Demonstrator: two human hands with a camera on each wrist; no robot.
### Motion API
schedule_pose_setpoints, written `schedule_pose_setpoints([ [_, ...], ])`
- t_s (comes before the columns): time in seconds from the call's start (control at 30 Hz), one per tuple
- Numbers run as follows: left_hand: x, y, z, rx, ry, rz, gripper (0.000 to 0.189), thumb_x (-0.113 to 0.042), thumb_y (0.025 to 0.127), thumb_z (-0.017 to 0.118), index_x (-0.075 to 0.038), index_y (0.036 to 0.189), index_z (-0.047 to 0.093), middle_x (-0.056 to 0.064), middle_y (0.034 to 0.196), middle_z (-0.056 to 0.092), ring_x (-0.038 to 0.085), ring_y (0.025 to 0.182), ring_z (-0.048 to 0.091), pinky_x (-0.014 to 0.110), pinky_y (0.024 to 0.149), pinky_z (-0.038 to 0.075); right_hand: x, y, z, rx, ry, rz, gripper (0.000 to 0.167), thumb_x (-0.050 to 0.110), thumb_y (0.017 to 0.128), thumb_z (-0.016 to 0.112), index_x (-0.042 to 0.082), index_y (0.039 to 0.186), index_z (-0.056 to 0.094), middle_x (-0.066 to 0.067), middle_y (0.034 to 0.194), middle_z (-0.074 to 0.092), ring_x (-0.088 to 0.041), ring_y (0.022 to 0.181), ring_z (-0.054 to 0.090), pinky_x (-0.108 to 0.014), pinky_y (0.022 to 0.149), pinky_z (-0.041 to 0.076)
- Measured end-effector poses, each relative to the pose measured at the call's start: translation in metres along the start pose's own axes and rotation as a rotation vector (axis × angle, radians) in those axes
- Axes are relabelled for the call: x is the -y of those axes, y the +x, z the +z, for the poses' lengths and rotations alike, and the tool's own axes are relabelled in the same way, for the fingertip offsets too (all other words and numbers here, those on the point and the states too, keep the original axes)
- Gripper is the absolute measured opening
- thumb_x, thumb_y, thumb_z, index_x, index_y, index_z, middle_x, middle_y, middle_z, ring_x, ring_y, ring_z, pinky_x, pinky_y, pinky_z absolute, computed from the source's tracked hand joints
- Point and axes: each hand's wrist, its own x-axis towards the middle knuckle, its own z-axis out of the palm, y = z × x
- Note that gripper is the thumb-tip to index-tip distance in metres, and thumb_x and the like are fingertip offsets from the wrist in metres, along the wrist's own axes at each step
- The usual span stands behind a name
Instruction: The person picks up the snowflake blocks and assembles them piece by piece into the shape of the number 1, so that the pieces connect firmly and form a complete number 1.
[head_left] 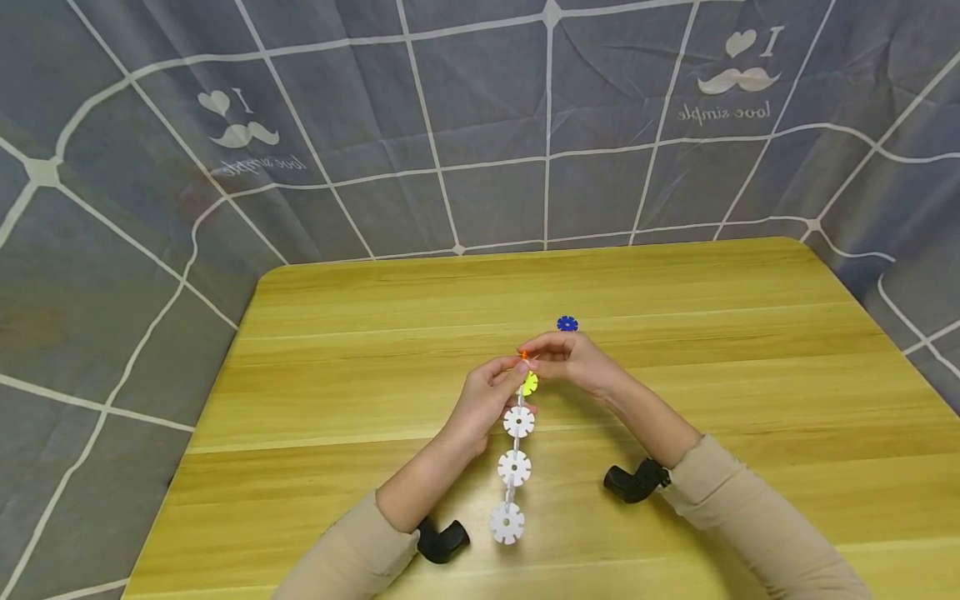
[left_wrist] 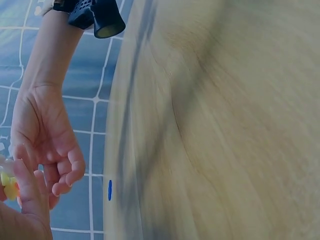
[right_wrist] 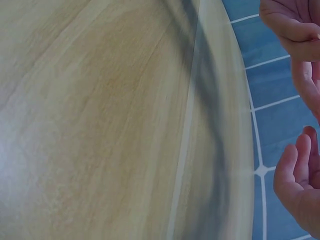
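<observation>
A chain of interlocking notched plastic discs hangs toward me in the head view, mostly white discs (head_left: 514,468) set crosswise to each other. Close to its far end is a yellow disc (head_left: 530,383), with an orange disc (head_left: 524,355) at the tip. My left hand (head_left: 483,404) grips the chain beside the yellow disc. From the other side, my right hand (head_left: 577,362) pinches at the orange disc, which the fingertips largely cover. The left wrist view catches the yellow disc (left_wrist: 10,187) at its edge. Only parts of the hands enter the right wrist view, without the chain.
A single blue notched disc (head_left: 567,323) lies on the wooden table (head_left: 337,375) beyond my right hand. Black wrist devices, one at the left sleeve (head_left: 444,542) and one at the right (head_left: 633,482), jut inward. A grey checked curtain (head_left: 487,108) surrounds the table.
</observation>
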Motion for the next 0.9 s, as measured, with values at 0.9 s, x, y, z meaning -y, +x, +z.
schedule_pose_setpoints([
  [0.9,0.003,0.000,-0.005,-0.023,0.017,0.007,0.045,-0.021,0.096,0.054,0.006,0.130,0.046,0.024,0.119,0.057,0.006,0.060,0.062,0.013,0.052,0.048,-0.025,0.011,-0.066,-0.227,-0.100,0.192,0.041,0.005,0.087,0.064,-0.011,0.123,0.050,0.004,0.084,0.062,-0.012,0.079,0.064,-0.026,0.077,0.054],
])
